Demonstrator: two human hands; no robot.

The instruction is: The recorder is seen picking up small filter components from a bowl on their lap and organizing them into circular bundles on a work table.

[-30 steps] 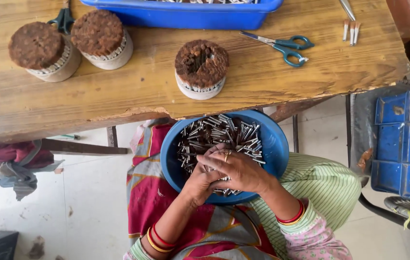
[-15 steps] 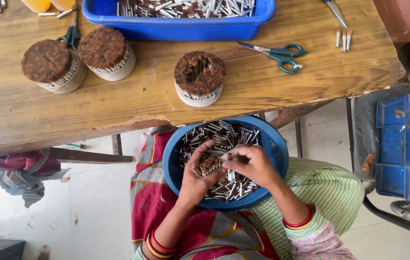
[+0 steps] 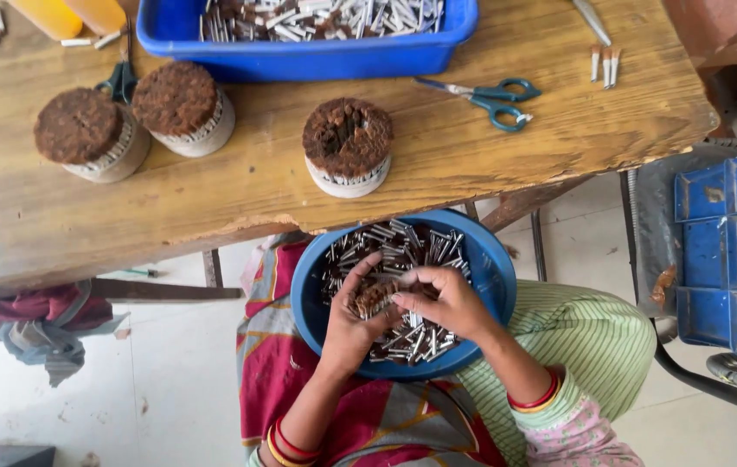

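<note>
Fingers of your left hand (image 3: 353,322) wrap a small bundle of sticks (image 3: 374,297); your right hand (image 3: 439,301) pinches its top, fingertips together. Both sit over the round blue bowl (image 3: 317,285), loose sticks (image 3: 403,246) beyond and below your fingers.

On the lap, just before the edge of the worn wooden table (image 3: 213,207): round blue plastic bowl (image 3: 481,259), thin paper-rolled sticks (image 3: 403,246) inside. Over the bowl: left hand (image 3: 351,324) around a small brown stick bundle (image 3: 374,296), right hand (image 3: 442,303) touching it from the right. On the table: banded round bundle (image 3: 348,143) behind the bowl, teal-handled scissors (image 3: 490,95) to its right, rectangular blue plastic tub (image 3: 299,52) at the far edge.
</note>
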